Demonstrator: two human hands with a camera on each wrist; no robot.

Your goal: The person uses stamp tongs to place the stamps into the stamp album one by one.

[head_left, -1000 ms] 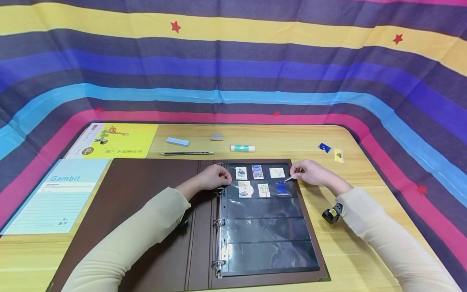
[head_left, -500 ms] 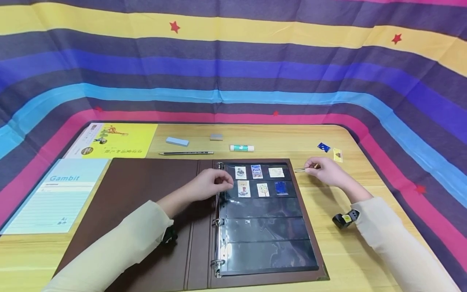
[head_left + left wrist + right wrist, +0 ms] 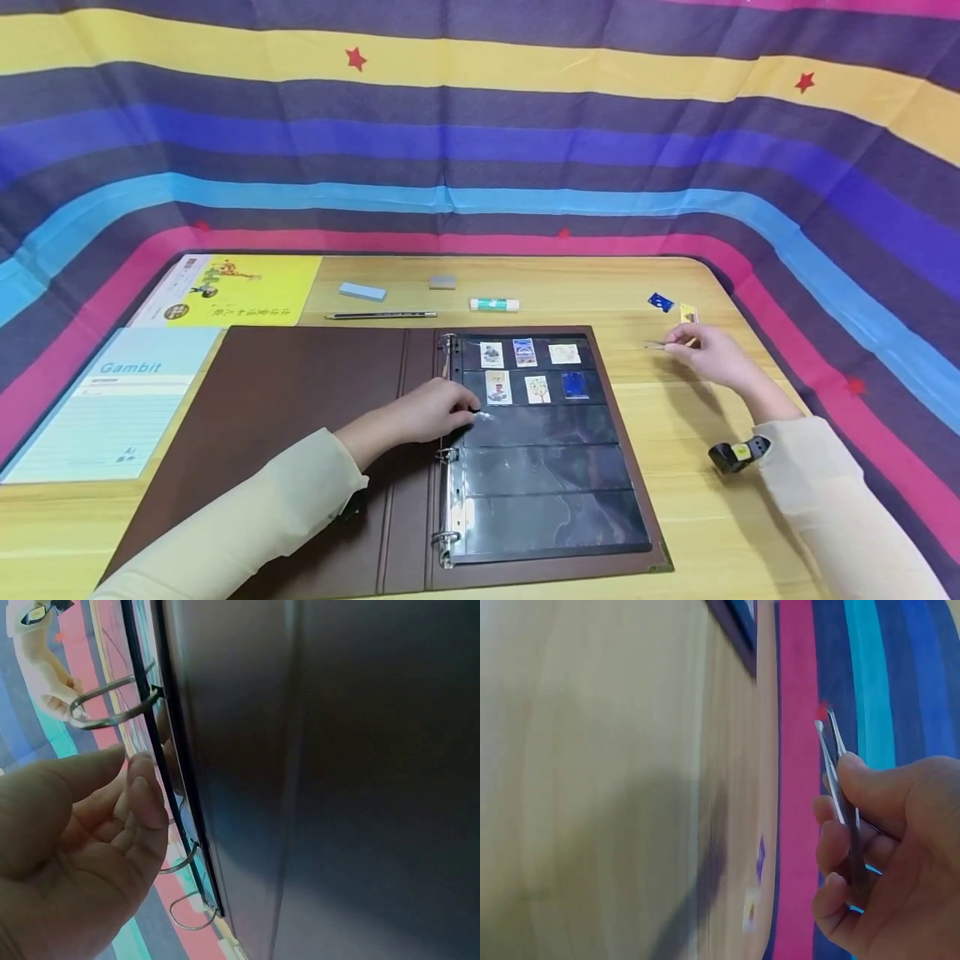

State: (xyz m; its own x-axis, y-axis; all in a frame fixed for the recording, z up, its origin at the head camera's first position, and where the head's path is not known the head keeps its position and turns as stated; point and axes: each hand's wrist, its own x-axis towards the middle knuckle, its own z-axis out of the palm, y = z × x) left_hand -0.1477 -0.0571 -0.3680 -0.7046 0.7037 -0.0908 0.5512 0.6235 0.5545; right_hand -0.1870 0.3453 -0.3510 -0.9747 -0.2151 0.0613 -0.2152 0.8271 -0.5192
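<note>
In the head view, the right hand point(image 3: 705, 354) hid the lower end of a small yellow rectangular stamp point(image 3: 688, 312), and the bottom edge cut off both cream fabric sleeves point(image 3: 277, 492) and a corner of the brown ring binder point(image 3: 307, 375).

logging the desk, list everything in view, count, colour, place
cloth: 1, striped, backdrop
table: 1, tan, front
binder: 1, brown, centre
page: 1, black, binder's right
page stamps: 6, mixed, top rows
loose stamps: 2, blue/yellow, back right
tweezers: 1, silver, right
glue stick: 1, green-white, back
pencil: 1, dark, back
blocks: 2, blue/grey, back
book: 1, yellow, back left
notebook: 1, blue, left
wrist camera: 1 clear, black, right
sleeves: 2, cream, front
left hand: 1, bare, page's left
right hand: 1, bare, holding tweezers
</note>
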